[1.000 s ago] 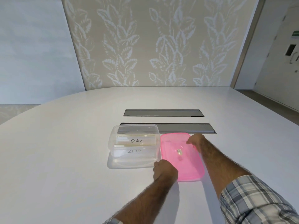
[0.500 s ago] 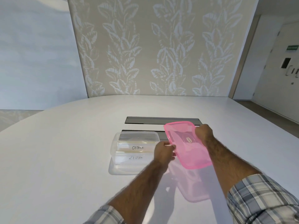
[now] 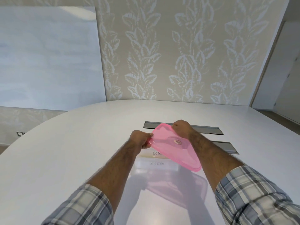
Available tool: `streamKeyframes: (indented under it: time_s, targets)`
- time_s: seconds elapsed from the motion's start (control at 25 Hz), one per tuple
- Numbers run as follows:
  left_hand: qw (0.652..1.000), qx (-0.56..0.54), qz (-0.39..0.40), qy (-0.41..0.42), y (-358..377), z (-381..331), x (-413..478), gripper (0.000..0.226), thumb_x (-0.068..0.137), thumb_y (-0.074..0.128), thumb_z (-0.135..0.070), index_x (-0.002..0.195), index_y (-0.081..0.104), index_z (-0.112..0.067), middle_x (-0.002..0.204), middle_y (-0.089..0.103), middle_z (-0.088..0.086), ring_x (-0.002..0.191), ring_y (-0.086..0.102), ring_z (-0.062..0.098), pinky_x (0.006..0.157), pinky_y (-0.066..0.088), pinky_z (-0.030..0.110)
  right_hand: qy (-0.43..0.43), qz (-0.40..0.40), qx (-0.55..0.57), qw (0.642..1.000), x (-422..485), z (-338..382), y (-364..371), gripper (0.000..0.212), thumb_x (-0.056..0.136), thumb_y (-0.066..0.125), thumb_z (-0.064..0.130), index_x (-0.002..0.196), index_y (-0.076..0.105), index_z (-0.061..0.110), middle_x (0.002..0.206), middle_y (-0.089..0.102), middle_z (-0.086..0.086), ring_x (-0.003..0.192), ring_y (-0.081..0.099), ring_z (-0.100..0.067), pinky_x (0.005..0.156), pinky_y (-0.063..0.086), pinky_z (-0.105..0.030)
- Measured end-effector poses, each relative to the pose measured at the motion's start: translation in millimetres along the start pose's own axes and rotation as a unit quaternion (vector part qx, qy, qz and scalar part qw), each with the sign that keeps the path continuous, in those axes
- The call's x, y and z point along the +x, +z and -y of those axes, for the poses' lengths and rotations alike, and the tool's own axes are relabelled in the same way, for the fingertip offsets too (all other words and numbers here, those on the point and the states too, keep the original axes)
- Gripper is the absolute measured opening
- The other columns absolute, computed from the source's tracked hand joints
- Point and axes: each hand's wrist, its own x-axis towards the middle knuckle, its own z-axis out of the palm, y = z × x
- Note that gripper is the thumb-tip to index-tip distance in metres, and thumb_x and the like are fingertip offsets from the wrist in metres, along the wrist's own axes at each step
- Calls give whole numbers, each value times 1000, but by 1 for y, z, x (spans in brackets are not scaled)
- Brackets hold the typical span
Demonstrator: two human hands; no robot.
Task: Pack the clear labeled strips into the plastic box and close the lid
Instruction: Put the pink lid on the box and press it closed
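Head view: left hand [image 3: 139, 140] and right hand [image 3: 181, 128] each pinch an edge of the translucent pink plastic lid [image 3: 175, 151] in their grip, holding it tilted above the clear plastic box [image 3: 151, 169] on the white worktop [image 3: 81, 151]. Clear labeled strips [image 3: 158, 153] lie inside the box; the tilt probably helps align the rim.

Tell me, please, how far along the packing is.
Done: the clear labeled strips lie inside the clear plastic box. In hand: the left hand and right hand hold the pink translucent plastic lid, tilted above the box. Left: lower the lid and press it closed.
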Motion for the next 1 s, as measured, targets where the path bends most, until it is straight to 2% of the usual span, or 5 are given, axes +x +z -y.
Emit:
streamKeyframes:
  time_s: [0.08,0.24,0.48,0.68,1.0]
  targets:
    - [1000,-24,-14,-8,-18,2,10,16,88,72,-6,94,67,8,68,59,11,50,54,18,38,51,22,1,-1,-8,1000,10,21,10,26,86,42,33,68,55,19,87,63,1,91,60,-27,79,47,-35]
    - [998,-54,-29,-30,-49,14,22,11,93,66,-3,82,67,0,70,65,12,54,59,18,41,55,23,55,30,-53,997,2,42,28,29,86,51,47,98,67,26,111,64,5,108,56,-25,99,42,-44]
    - [994,-80,-24,-74,-54,35,28,6,93,61,3,87,61,6,70,60,15,55,56,19,42,56,27,123,53,-64,989,-4,23,51,65,88,53,54,139,50,14,143,48,-13,129,47,-34,105,43,-46]
    - [995,80,-35,-47,-61,43,34,15,86,69,-6,82,54,-3,71,48,8,59,48,19,51,55,33,116,76,-68,988,-6,20,61,70,88,52,62,139,48,13,142,46,-14,128,47,-33,104,43,-43]
    - [969,237,-62,-16,-61,38,38,15,85,67,-9,78,57,1,65,58,13,47,58,25,53,60,40,175,43,13,984,-12,14,66,82,74,66,65,134,46,12,135,55,-12,121,54,-33,100,47,-44]
